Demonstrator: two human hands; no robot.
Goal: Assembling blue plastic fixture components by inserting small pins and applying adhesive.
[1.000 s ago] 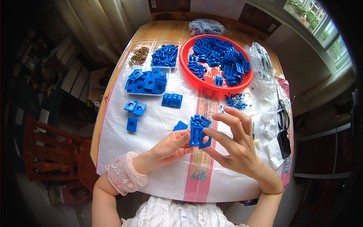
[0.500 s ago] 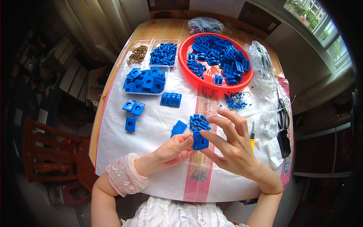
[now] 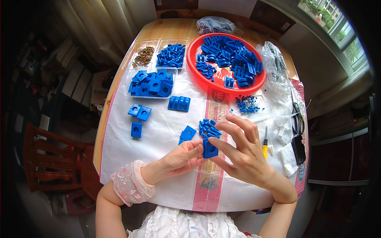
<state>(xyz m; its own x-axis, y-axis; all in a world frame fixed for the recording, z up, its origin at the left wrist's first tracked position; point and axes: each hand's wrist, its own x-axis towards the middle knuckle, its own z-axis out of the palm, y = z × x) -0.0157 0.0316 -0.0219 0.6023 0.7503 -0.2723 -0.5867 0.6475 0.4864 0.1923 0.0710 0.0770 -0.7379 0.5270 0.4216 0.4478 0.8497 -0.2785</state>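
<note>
Over the front middle of the table, a blue square plastic piece point(image 3: 210, 149) with a round recess is held between my two hands. My left hand point(image 3: 186, 157) pinches its left edge between thumb and fingers. My right hand point(image 3: 245, 154) grips it from the right with a finger at the top edge and the thumb low down, its other fingers raised and spread. Right behind the piece lies a small pile of blue pointed plastic parts point(image 3: 208, 128). Flat blue square plates point(image 3: 187, 134) lie just left of that pile. Further left sit several blue square pieces with round recesses point(image 3: 136, 130).
A red round tray point(image 3: 193, 75) of blue parts stands at the back. Clear boxes hold blue plates point(image 3: 154, 84), blue parts point(image 3: 170, 55) and brass-coloured screws point(image 3: 143, 56). Tiny blue and white bits point(image 3: 247, 104), a yellow-handled screwdriver point(image 3: 264, 148) and black-handled scissors point(image 3: 297, 123) lie right.
The blue piece in my hands has turned slightly, and its face now shows more squarely. Both hands stay in nearly the same place.
</note>
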